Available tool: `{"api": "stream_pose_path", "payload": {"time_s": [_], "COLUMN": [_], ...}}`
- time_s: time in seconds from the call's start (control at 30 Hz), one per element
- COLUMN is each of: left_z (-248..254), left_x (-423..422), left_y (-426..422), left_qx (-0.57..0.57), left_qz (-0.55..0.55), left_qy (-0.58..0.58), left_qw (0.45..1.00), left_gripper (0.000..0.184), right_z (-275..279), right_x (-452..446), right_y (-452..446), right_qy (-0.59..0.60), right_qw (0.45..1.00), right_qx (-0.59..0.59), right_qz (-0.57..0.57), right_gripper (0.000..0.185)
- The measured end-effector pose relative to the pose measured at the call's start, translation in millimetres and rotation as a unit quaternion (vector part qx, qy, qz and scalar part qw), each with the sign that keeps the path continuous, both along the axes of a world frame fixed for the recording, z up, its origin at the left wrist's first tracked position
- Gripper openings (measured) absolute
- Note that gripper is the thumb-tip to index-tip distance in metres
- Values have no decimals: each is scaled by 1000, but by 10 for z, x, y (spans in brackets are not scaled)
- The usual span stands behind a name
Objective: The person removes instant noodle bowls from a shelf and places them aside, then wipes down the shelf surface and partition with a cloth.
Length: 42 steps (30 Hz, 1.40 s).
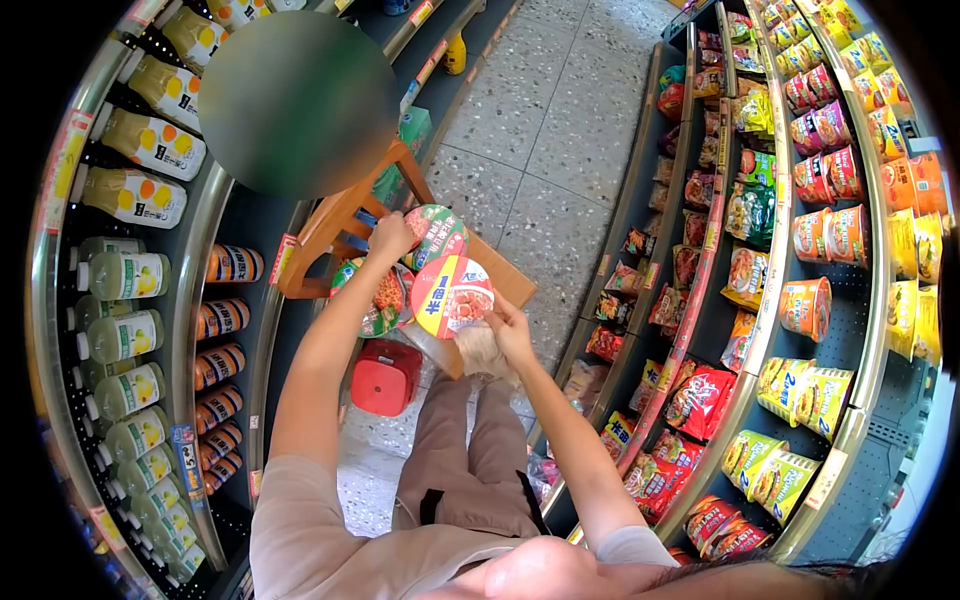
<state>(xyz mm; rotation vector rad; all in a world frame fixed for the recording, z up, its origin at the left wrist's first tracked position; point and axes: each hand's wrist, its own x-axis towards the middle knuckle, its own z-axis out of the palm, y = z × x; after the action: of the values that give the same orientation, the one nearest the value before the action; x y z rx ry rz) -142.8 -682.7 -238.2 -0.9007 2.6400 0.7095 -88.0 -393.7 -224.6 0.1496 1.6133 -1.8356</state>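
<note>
My left hand [393, 238] is closed at the left edge of a green-lidded instant noodle cup [440, 232]. My right hand [512, 338] has its fingers bent around a cream cloth [482, 350], close to the rim of a red and yellow instant noodle cup [453, 297]. Another green instant noodle cup [385, 300] sits under my left forearm. All of these cups are bunched together in front of me. What supports them is mostly hidden.
A wooden chair [318, 235] and a cardboard box [505, 275] stand by the cups. A red stool [385, 378] is on the tiled floor [520, 150]. Bottle shelves [185, 350] rise at left, noodle shelves [775, 250] at right. A blurred round patch covers the upper left.
</note>
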Motion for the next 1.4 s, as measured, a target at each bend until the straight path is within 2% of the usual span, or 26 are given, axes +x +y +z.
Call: {"api": "stream_pose_path", "payload": {"time_s": [0.1, 0.23, 0.3, 0.37, 0.57, 0.7, 0.73, 0.83, 0.87, 0.9, 0.97, 1.0, 1.03, 1.1, 1.13, 1.23, 1.33, 1.37, 1.4], "left_z": [15, 662, 726, 867, 1064, 1211, 1519, 1618, 1547, 1540, 1456, 1414, 1208, 1316, 1228, 1418, 1418, 1424, 1423], "left_x": [270, 814, 1143, 1404, 1887, 1946, 1861, 1751, 1772, 1752, 1709, 1702, 1715, 1691, 1746, 1772, 1683, 1634, 1580], "left_y": [-71, 134, 200, 344, 566, 646, 737, 892, 973, 1078, 1292, 1401, 1482, 1694, 1819, 2125, 2342, 2405, 2453], "left_qx": [17, 30, 31, 47, 92, 104, 121, 146, 140, 182, 199, 220, 239, 457, 447, 579, 618, 626, 634], "left_qz": [-13, 34, 58, 80, 16, -92, -100, -152, -164, -141, -148, -123, -124, -53, -65, -61, -109, -126, -141], "left_qy": [244, 334, 343, 355, 216, 62, -3, 3, 56, 94, 184, 176, 202, 121, 143, 48, 77, 75, 72], "left_qw": [970, 942, 937, 930, 972, 988, 988, 978, 975, 969, 951, 952, 942, 879, 881, 812, 775, 766, 757], "left_gripper": [31, 25, 23, 23, 25, 38, 45, 51, 60, 75, 92, 104, 107, 105, 92, 56, 48, 48, 47], "right_z": [-186, -287, -266, -501, -547, -350, -289, -147, -68, 22, 318, 533, 734, 899, 941, 1079, 1162, 1267, 1442], "right_x": [-118, -382, -517, -617, -635, -577, -547, -383, -247, -93, 271, 439, 599, 870, 977, 1159, 1223, 1249, 1306], "right_y": [-145, -482, -679, -843, -1049, -984, -928, -602, -460, -309, -35, 81, 191, 407, 489, 732, 989, 1133, 1276], "right_qy": [12, 47, 69, 89, 102, 142, 147, 124, 122, 123, 69, 32, -4, -99, -137, -150, 30, 134, 221], "right_qw": [1000, 998, 995, 995, 994, 986, 983, 988, 988, 988, 994, 995, 993, 975, 961, 935, 975, 970, 939], "right_qx": [5, -30, -51, -33, -13, 77, 101, 88, 92, 96, 67, 27, -15, -94, -126, -211, -66, 66, 203], "right_qz": [-3, -38, -47, -39, -25, -29, -36, -26, -17, -12, -58, -87, -116, -173, -202, -244, -208, -191, -169], "right_gripper": [50, 50, 49, 48, 45, 40, 39, 47, 45, 44, 43, 42, 41, 41, 41, 43, 44, 45, 46]}}
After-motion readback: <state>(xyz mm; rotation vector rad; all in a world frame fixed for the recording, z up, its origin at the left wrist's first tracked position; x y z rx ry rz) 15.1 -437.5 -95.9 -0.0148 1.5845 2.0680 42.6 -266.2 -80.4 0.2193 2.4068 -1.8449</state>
